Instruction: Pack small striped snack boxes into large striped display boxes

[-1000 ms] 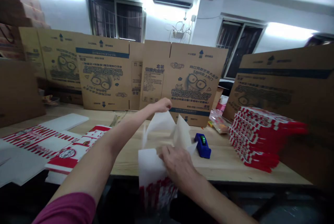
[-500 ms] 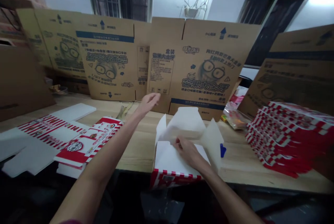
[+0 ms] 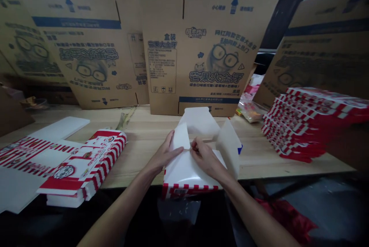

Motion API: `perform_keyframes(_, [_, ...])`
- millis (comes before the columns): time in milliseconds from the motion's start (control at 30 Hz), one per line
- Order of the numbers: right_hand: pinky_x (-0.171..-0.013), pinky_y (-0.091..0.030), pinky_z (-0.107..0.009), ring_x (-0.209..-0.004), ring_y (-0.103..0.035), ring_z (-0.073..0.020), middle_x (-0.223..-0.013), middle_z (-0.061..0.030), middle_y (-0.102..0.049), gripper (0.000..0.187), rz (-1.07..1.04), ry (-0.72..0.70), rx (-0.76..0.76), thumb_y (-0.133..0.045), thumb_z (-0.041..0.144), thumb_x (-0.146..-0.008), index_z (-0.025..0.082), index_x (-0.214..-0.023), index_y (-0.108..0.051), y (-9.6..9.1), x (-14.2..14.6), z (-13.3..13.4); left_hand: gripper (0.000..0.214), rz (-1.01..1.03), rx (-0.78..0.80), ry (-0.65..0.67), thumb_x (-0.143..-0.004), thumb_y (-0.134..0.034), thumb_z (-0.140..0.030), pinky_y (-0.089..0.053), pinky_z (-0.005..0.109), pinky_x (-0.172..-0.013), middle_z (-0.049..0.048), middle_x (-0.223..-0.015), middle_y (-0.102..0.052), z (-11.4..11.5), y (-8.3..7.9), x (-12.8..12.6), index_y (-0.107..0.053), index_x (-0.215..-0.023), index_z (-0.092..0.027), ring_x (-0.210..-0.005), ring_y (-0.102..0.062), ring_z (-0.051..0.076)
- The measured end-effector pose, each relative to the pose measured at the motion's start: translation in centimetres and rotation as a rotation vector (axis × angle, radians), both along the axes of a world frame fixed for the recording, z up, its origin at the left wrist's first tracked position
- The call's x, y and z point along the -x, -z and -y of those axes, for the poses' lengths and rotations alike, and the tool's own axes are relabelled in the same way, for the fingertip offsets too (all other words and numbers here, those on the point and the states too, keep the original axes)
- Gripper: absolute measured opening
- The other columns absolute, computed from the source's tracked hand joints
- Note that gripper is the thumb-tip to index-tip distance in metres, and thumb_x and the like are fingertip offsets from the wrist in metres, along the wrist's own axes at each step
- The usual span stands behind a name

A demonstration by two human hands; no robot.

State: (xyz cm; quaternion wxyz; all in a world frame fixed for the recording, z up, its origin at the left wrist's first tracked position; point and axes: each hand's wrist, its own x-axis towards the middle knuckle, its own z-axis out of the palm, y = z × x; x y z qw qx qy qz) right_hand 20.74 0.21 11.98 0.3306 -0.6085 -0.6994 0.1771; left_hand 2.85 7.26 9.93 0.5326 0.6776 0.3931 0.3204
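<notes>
A white carton with a red-and-white striped outside point(image 3: 187, 174) stands at the near edge of the wooden table point(image 3: 144, 139), its flaps open upward. My left hand point(image 3: 163, 156) presses on the carton's left flap, fingers wrapped at its edge. My right hand point(image 3: 206, 156) rests on the middle of the near flap, fingers pinched at the fold. The far flap and right flap stand up behind my hands.
A pile of flat red-and-white cartons point(image 3: 83, 166) lies at the left, more flat blanks point(image 3: 25, 154) beyond it. A tall stack of folded cartons point(image 3: 305, 122) sits at the right. Brown cardboard boxes point(image 3: 201, 47) line the back. A blue tape dispenser point(image 3: 240, 149) peeks behind the right flap.
My left hand has come back from the far side of the table onto the carton's left flap. The camera tilted down and the carton sits lower, against the table edge.
</notes>
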Motion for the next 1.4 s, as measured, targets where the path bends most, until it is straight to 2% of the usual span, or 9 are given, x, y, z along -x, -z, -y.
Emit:
perform_keyframes(333, [-0.071, -0.041, -0.031, -0.081, -0.062, -0.0208, -0.087, -0.0088, -0.065, 0.015, 0.33, -0.107, 0.076, -0.039, 0.009, -0.091, 0.015, -0.102, -0.048, -0.2, -0.3, 2.8, 0.087, -0.515, -0.345, -0.017, -0.071, -0.062, -0.03, -0.032, 0.044, -0.114, 0.0188, -0.148, -0.04, 0.4, -0.8, -1.1, -0.027, -0.148, -0.01, -0.137, -0.039, 0.033])
perform_keyframes(600, [-0.072, -0.047, -0.033, -0.084, -0.065, -0.0223, -0.088, -0.0091, -0.068, 0.014, 0.412, -0.1, 0.029, -0.044, 0.01, -0.091, 0.014, -0.102, -0.052, 0.1, 0.0, 2.7, 0.077, -0.582, -0.409, 0.019, -0.071, -0.061, -0.029, -0.035, 0.044, -0.111, 0.0159, -0.141, -0.045, 0.4, -0.8, -1.7, -0.037, -0.143, -0.017, -0.133, -0.042, 0.033])
perform_keyframes(733, [-0.081, -0.052, -0.036, -0.094, -0.067, -0.0227, -0.097, -0.0096, -0.069, 0.012, 0.253, -0.052, -0.349, -0.051, 0.011, -0.089, 0.017, -0.097, -0.057, -1.1, -1.5, 4.7, 0.08, -0.603, -0.404, 0.043, -0.072, -0.059, -0.031, -0.034, 0.043, -0.112, 0.0188, -0.144, -0.04, 0.2, -0.2, -1.5, -0.036, -0.146, -0.012, -0.137, -0.038, 0.034])
perform_keyframes(800, [-0.091, -0.05, -0.04, -0.103, -0.065, -0.0221, -0.107, -0.0096, -0.068, 0.013, 0.007, 0.138, -0.672, -0.055, 0.014, -0.089, 0.02, -0.1, -0.058, -1.0, -4.0, 5.5, 0.077, -0.594, -0.396, 0.01, -0.073, -0.058, -0.032, -0.036, 0.043, -0.111, 0.0182, -0.143, -0.043, 0.0, -0.1, -1.1, -0.038, -0.145, -0.012, -0.138, -0.038, 0.034])
perform_keyframes(867, [-0.099, -0.047, -0.044, -0.112, -0.062, -0.023, -0.118, -0.0114, -0.064, 0.021, -0.261, 0.394, -0.832, -0.059, 0.02, -0.088, 0.021, -0.109, -0.057, -0.1, -7.1, 5.3, 0.075, -0.58, -0.375, -0.017, -0.073, -0.057, -0.033, -0.036, 0.043, -0.11, 0.0172, -0.141, -0.045, -0.3, -0.2, -0.8, -0.04, -0.144, -0.013, -0.137, -0.038, 0.034])
perform_keyframes(933, [-0.104, -0.043, -0.048, -0.125, -0.054, -0.0259, -0.135, -0.0157, -0.055, 0.043, -0.488, 0.481, -0.649, -0.06, 0.033, -0.087, 0.021, -0.127, -0.048, 1.4, -9.6, 4.0, 0.076, -0.56, -0.358, -0.008, -0.073, -0.057, -0.034, -0.036, 0.045, -0.111, 0.0171, -0.141, -0.045, -0.3, -0.3, -0.7, -0.039, -0.145, -0.014, -0.137, -0.039, 0.034])
perform_keyframes(1100, [-0.108, -0.041, -0.045, -0.136, -0.044, -0.0254, -0.152, -0.0178, -0.038, 0.093, -0.592, 0.158, 0.069, -0.064, 0.039, -0.079, 0.019, -0.152, -0.01, 3.4, -9.8, -0.2, 0.081, -0.56, -0.323, 0.022, -0.072, -0.057, -0.035, -0.03, 0.046, -0.114, 0.0188, -0.148, -0.039, -0.1, -0.6, -1.3, -0.036, -0.146, -0.01, -0.14, -0.034, 0.034])
perform_keyframes(1200, [-0.109, -0.039, -0.046, -0.131, -0.048, -0.0276, -0.149, -0.0185, -0.04, 0.111, -0.363, 0.148, 0.186, -0.071, 0.026, -0.069, 0.016, -0.154, -0.001, 2.4, -7.7, -0.9, 0.08, -0.589, -0.314, 0.012, -0.072, -0.057, -0.034, -0.031, 0.045, -0.114, 0.0183, -0.148, -0.04, -0.2, -0.7, -1.1, -0.036, -0.146, -0.012, -0.141, -0.034, 0.033])
perform_keyframes(1400, [-0.114, -0.031, -0.049, -0.142, -0.031, -0.032, -0.152, -0.0177, -0.035, 0.105, -0.015, 0.164, 0.126, -0.067, 0.02, -0.069, 0.015, -0.154, -0.007, 1.9, -6.4, -0.1, 0.074, -0.652, -0.358, 0.006, -0.074, -0.056, -0.031, -0.035, 0.047, -0.111, 0.019, -0.144, -0.043, -0.5, -0.9, -0.5, -0.04, -0.143, -0.011, -0.136, -0.04, 0.034])
